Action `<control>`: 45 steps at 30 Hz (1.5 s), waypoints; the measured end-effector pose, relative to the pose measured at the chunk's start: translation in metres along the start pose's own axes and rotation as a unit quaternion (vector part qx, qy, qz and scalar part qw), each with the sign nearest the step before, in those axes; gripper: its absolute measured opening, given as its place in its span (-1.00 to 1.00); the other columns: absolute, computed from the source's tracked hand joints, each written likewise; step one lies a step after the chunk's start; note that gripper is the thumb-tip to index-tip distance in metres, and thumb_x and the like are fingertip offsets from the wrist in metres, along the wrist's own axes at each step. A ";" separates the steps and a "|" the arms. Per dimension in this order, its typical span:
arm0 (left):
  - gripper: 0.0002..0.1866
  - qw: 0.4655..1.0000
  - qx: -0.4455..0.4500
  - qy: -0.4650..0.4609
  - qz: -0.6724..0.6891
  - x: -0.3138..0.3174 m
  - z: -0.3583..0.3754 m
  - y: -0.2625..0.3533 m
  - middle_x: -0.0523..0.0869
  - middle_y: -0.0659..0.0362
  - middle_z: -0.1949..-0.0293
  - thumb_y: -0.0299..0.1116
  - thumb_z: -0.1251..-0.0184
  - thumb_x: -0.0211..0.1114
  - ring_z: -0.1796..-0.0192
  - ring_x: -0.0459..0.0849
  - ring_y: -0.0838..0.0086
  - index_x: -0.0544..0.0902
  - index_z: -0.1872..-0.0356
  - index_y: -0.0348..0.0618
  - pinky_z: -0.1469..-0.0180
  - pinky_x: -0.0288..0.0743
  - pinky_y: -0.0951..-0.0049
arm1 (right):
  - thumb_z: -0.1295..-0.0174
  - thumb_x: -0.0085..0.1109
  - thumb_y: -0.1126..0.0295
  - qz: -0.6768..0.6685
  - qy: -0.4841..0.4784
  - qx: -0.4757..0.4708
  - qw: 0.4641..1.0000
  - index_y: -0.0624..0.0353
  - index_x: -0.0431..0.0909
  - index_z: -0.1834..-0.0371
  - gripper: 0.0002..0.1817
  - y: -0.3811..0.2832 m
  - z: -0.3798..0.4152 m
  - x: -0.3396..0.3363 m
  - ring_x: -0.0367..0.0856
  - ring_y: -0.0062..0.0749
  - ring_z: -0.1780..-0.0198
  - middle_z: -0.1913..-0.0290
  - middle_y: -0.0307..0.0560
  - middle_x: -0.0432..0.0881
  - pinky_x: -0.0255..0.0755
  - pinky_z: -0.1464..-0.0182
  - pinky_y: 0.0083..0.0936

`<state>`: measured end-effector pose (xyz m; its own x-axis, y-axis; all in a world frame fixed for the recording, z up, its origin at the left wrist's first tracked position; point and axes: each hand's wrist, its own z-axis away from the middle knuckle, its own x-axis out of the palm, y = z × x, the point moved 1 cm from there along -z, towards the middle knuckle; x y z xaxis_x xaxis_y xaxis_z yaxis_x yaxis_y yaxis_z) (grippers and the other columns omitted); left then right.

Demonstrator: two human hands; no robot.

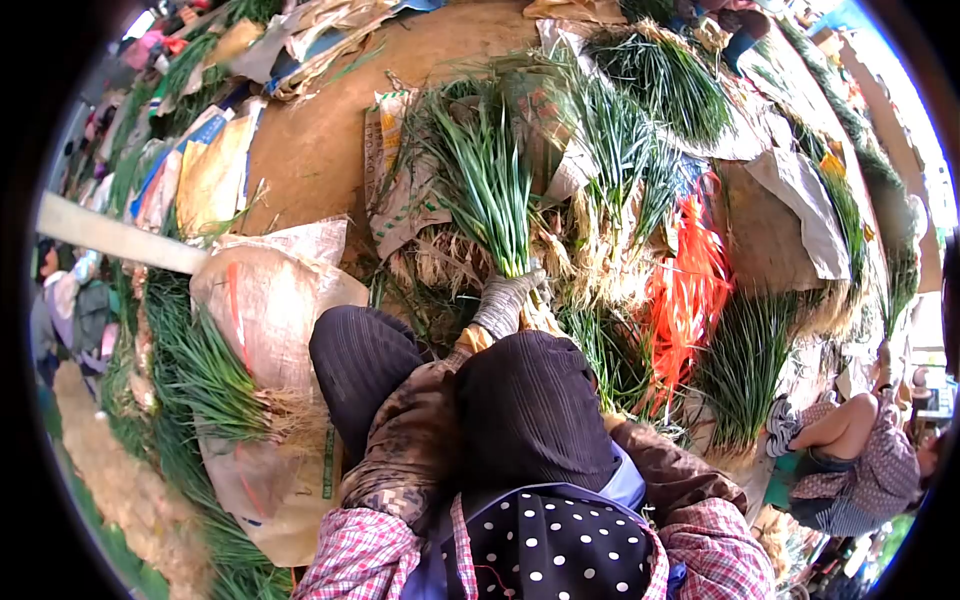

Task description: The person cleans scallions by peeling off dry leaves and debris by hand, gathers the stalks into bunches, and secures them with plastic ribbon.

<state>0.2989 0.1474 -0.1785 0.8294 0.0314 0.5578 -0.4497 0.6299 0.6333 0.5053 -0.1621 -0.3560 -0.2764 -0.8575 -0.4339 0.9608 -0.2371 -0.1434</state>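
Note:
My left hand [503, 303], in a grey glove, is closed round the lower end of a bunch of spring onions [492, 190]. Their green leaves fan out away from me. My right sleeve [670, 465] reaches behind my raised knee [535, 410], which hides the fingers of my right hand; only a bit of yellowish cuff [613, 420] shows. Beyond my hands lies a pile of spring onions [625, 150] with pale roots towards me. To its right hangs a heap of red plastic strips [690, 290].
At my left, a loose bunch of spring onions [215, 385] lies on a sack-covered stack [285, 300]. More bunches [745, 370] lie at the right, where a person [865, 465] sits. A pale bar [120, 233] juts in from the left. Brown ground [310, 150] shows ahead.

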 end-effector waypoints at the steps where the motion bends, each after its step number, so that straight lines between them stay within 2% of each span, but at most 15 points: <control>1: -0.83 1.000 0.005 -0.004 -0.017 -0.004 -0.004 -0.007 0.64 0.11 0.53 -0.56 -0.11 0.35 0.57 0.61 0.38 0.59 0.26 -0.28 0.55 0.52 0.40 | -0.13 0.06 0.14 0.098 -0.009 -0.030 0.995 0.05 0.66 0.18 -0.67 -0.018 0.013 -0.055 0.66 -0.15 0.08 0.16 0.00 0.68 0.52 0.05 -0.27; 3: -0.76 0.998 -0.046 0.017 -0.044 -0.002 0.002 -0.002 0.61 0.14 0.59 -0.50 -0.06 0.43 0.65 0.56 0.41 0.59 0.25 -0.32 0.60 0.48 0.41 | -0.04 0.16 0.17 0.086 0.125 -0.034 0.988 0.08 0.66 0.32 -0.74 -0.040 0.026 -0.154 0.66 -0.10 0.29 0.31 0.09 0.66 0.56 0.22 -0.31; 5: -0.71 0.997 -0.045 0.015 -0.061 -0.004 -0.005 -0.008 0.60 0.15 0.60 -0.47 -0.03 0.46 0.67 0.54 0.43 0.60 0.24 -0.34 0.62 0.47 0.41 | -0.06 0.22 0.20 -0.112 0.513 -0.083 0.847 0.07 0.58 0.17 -0.70 -0.044 0.026 -0.219 0.60 -0.05 0.42 0.46 0.10 0.60 0.47 0.34 -0.20; 7: -0.67 0.998 -0.001 0.006 -0.069 -0.006 -0.010 -0.015 0.59 0.19 0.57 -0.47 -0.01 0.47 0.67 0.52 0.47 0.60 0.19 -0.34 0.63 0.47 0.41 | -0.11 0.25 0.21 -0.117 0.613 -0.028 0.781 0.04 0.56 0.09 -0.69 -0.054 0.024 -0.282 0.61 -0.11 0.41 0.44 -0.01 0.64 0.46 0.35 -0.29; 14: -0.76 0.997 -0.012 0.027 -0.077 -0.002 -0.012 -0.013 0.69 0.14 0.32 -0.52 -0.08 0.40 0.42 0.63 0.42 0.66 0.19 -0.26 0.58 0.51 0.41 | -0.10 0.25 0.10 -0.124 0.523 0.063 0.841 0.00 0.69 0.26 -0.73 -0.069 0.006 -0.382 0.66 -0.11 0.36 0.38 0.04 0.68 0.51 0.28 -0.31; 20: -0.79 0.995 -0.048 -0.016 -0.086 -0.009 -0.017 -0.014 0.68 0.11 0.37 -0.52 -0.11 0.37 0.44 0.67 0.36 0.63 0.21 -0.29 0.63 0.56 0.36 | -0.05 0.17 0.23 -0.190 0.522 -0.059 0.829 0.05 0.66 0.46 -0.83 -0.070 0.051 -0.260 0.63 -0.08 0.45 0.46 0.08 0.63 0.51 0.31 -0.26; 23: -0.79 0.996 -0.063 0.002 -0.066 0.013 0.010 0.009 0.68 0.10 0.40 -0.55 -0.14 0.33 0.48 0.67 0.34 0.60 0.18 -0.30 0.65 0.56 0.39 | -0.09 0.11 0.18 0.068 0.046 0.007 0.997 0.12 0.69 0.35 -0.72 -0.049 0.021 -0.166 0.69 -0.19 0.20 0.27 0.05 0.69 0.53 0.12 -0.29; 26: -0.76 0.995 -0.041 0.010 -0.091 0.012 -0.001 -0.001 0.66 0.06 0.24 -0.54 -0.18 0.30 0.37 0.69 0.31 0.56 0.12 -0.31 0.65 0.54 0.44 | -0.13 0.03 0.17 0.119 -0.036 -0.078 0.989 0.22 0.67 0.22 -0.63 -0.046 0.050 -0.155 0.65 -0.23 0.03 0.23 0.07 0.69 0.42 -0.12 -0.36; 28: -0.73 0.997 -0.018 -0.005 -0.078 0.006 -0.007 -0.012 0.64 0.06 0.18 -0.55 -0.18 0.29 0.31 0.70 0.31 0.54 0.08 -0.32 0.64 0.54 0.46 | -0.23 0.01 0.11 -0.038 0.215 0.022 0.976 0.06 0.66 0.40 -0.68 -0.027 0.017 -0.199 0.63 -0.13 0.26 0.33 0.09 0.65 0.49 0.18 -0.24; 30: -0.70 0.996 -0.034 -0.018 -0.082 0.005 -0.008 -0.012 0.63 0.06 0.14 -0.56 -0.19 0.28 0.26 0.69 0.32 0.52 0.04 -0.32 0.62 0.54 0.47 | -0.22 0.01 0.17 -0.108 0.588 -0.011 0.802 0.10 0.62 0.46 -0.71 -0.042 0.028 -0.270 0.58 0.04 0.45 0.50 0.08 0.60 0.47 0.37 -0.22; 33: -0.67 0.998 -0.032 -0.015 -0.050 0.002 -0.014 -0.021 0.60 0.06 0.06 -0.55 -0.20 0.27 0.22 0.69 0.33 0.50 -0.01 -0.30 0.59 0.57 0.47 | -0.17 0.12 0.22 -0.182 0.623 0.044 0.760 0.11 0.65 0.34 -0.78 -0.030 -0.012 -0.352 0.65 -0.03 0.34 0.38 0.15 0.64 0.52 0.27 -0.30; 35: -0.65 0.991 0.005 -0.033 -0.132 0.013 -0.007 -0.006 0.59 -0.01 0.03 -0.57 -0.19 0.27 0.22 0.69 0.32 0.49 -0.02 -0.34 0.57 0.62 0.45 | -0.14 0.12 0.06 -0.278 0.448 0.066 0.847 0.10 0.67 0.32 -0.67 -0.028 -0.021 -0.384 0.64 -0.04 0.17 0.25 0.09 0.67 0.47 0.06 -0.23; 38: -0.59 0.996 -0.067 -0.008 -0.053 0.017 -0.006 -0.008 0.61 0.00 0.06 -0.58 -0.14 0.31 0.24 0.69 0.30 0.46 -0.05 -0.35 0.42 0.66 0.42 | -0.12 0.22 0.09 -0.219 0.512 0.032 0.830 0.09 0.68 0.32 -0.70 -0.036 -0.012 -0.382 0.66 -0.13 0.34 0.38 0.08 0.67 0.52 0.20 -0.32; 43: -0.52 0.993 0.028 -0.068 -0.093 0.017 -0.009 -0.013 0.65 0.01 0.09 -0.61 -0.08 0.35 0.20 0.71 0.30 0.48 -0.08 -0.24 0.23 0.69 0.39 | -0.13 0.22 0.08 -0.098 0.602 0.004 0.792 -0.02 0.63 0.51 -0.76 -0.089 0.058 -0.315 0.57 -0.21 0.60 0.64 -0.07 0.58 0.42 0.53 -0.33; 45: -0.50 0.992 0.012 -0.078 -0.102 0.019 -0.010 -0.016 0.67 0.05 0.12 -0.61 -0.05 0.38 0.20 0.71 0.31 0.47 -0.08 -0.26 0.20 0.70 0.38 | -0.16 0.16 0.14 -0.046 0.662 -0.137 0.735 -0.01 0.47 0.58 -0.74 -0.104 0.076 -0.283 0.48 -0.30 0.73 0.77 -0.16 0.47 0.39 0.61 -0.38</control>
<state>0.3255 0.1460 -0.1831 0.8435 -0.2152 0.4921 -0.2878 0.5924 0.7525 0.4854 0.0705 -0.1502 -0.2906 0.3962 -0.8710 0.9472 -0.0099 -0.3205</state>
